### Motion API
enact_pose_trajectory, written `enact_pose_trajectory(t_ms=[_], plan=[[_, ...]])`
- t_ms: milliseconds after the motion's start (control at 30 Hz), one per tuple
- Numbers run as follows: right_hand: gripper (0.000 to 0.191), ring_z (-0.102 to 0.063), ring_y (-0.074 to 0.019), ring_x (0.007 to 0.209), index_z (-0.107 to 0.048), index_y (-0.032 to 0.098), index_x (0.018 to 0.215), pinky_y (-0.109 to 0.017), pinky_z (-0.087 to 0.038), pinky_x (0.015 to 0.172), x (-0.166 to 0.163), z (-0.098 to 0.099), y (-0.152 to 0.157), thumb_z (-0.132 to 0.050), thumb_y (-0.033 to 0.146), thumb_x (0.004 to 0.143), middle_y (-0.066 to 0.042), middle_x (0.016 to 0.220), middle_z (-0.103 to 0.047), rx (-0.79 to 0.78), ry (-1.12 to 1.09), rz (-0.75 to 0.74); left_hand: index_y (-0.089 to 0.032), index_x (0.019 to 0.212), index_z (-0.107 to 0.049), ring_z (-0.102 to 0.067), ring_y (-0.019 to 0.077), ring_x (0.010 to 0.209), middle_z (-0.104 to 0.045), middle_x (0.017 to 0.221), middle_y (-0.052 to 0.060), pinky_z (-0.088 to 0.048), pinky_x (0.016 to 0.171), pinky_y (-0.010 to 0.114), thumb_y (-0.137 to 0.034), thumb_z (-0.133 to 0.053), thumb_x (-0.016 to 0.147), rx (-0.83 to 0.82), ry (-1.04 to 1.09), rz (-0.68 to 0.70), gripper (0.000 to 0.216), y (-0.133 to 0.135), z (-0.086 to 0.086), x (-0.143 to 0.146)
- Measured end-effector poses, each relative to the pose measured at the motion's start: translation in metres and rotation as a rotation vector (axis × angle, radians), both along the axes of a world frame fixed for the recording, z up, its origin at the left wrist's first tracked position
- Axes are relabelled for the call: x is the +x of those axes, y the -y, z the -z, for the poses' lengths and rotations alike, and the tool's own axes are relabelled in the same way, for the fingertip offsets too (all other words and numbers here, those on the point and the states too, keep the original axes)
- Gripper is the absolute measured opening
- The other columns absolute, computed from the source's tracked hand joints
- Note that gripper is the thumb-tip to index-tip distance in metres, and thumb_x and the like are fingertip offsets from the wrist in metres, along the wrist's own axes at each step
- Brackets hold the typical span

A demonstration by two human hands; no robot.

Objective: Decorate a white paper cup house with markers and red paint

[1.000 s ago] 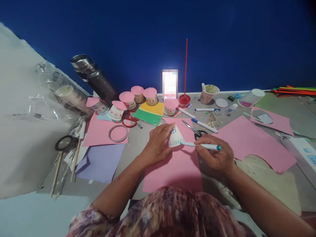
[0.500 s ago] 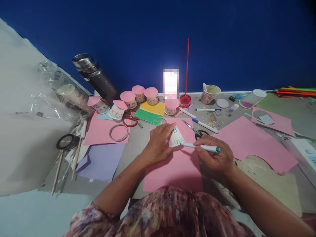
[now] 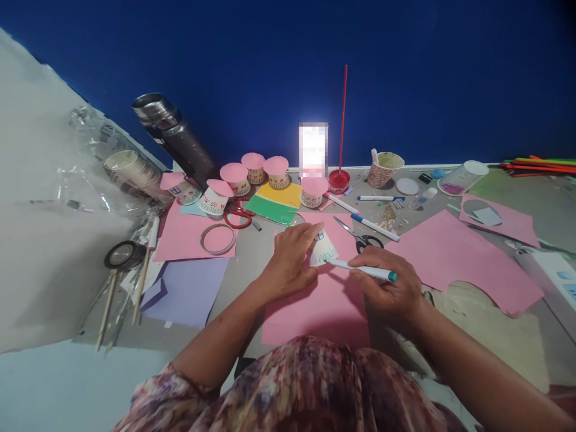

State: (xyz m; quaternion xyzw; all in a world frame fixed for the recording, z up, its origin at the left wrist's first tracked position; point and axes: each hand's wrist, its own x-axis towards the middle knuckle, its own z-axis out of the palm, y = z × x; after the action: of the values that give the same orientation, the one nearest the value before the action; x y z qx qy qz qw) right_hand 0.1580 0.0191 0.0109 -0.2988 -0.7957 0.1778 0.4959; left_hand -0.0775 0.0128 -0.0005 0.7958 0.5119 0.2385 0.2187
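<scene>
A small white paper cup [image 3: 324, 247] lies tilted over a pink paper sheet [image 3: 315, 318], with a blue window and green grass strokes drawn on its side. My left hand [image 3: 294, 255] grips the cup from the left, its fingers covering part of it. Pinched in my right hand [image 3: 389, 285] is a white marker [image 3: 360, 269] with a green end, its tip touching the cup near the green strokes. Just beyond my right hand lie black-handled scissors [image 3: 360, 236]. A blue-capped marker [image 3: 374, 228] rests beside them.
Several decorated cups with pink paper tops [image 3: 276, 171] stand at the back left, near a dark flask [image 3: 180, 138]. Red-handled scissors [image 3: 238, 216] and a tape ring [image 3: 218, 239] lie left. A lit phone [image 3: 314, 150] leans by the blue wall. Cut pink paper [image 3: 468, 258] is at right.
My right hand has moved slightly left, carrying the marker tip left along the cup's lower edge. My left hand keeps its hold on the cup.
</scene>
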Motion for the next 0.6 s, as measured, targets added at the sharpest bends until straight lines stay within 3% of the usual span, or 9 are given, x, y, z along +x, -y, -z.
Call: enact_pose_trajectory(t_ms=[133,367,600], plan=[[0.01,-0.077,-0.0184,0.068,-0.073,0.023,0.094,-0.029,-0.059,0.065,0.0015,0.0015,-0.0013,-0.07,0.014,0.094,-0.003,0.081,-0.082,-0.008,0.005,-0.003,-0.023,0.162,-0.039,-0.048,0.0369,0.143,-0.054,0.153,0.017,-0.034,0.116,0.055,-0.037,-0.065,0.091,0.013,0.0,0.002,0.077,0.0002,0.001,0.0],[0.009,-0.074,-0.0179,0.064,-0.073,0.024,0.093,-0.029,-0.058,0.063,0.001,0.0005,-0.0001,-0.07,0.017,0.095,-0.002,0.077,-0.08,-0.018,0.016,0.009,-0.02,0.16,-0.041,-0.051,0.0392,0.137,-0.056,0.152,0.02,-0.037,0.108,0.057,-0.052,-0.058,0.096,0.044,-0.054,-0.013,0.074,0.0009,-0.0004,0.001],[0.009,-0.075,-0.0185,0.066,-0.075,0.025,0.095,-0.029,-0.058,0.064,-0.0001,0.0039,-0.0004,-0.072,0.016,0.094,-0.003,0.081,-0.082,-0.032,0.025,-0.021,-0.02,0.159,-0.042,-0.052,0.0379,0.135,-0.057,0.151,0.019,-0.037,0.105,0.055,-0.045,-0.058,0.095,0.069,-0.072,-0.005,0.071,0.0015,0.0011,0.0019]])
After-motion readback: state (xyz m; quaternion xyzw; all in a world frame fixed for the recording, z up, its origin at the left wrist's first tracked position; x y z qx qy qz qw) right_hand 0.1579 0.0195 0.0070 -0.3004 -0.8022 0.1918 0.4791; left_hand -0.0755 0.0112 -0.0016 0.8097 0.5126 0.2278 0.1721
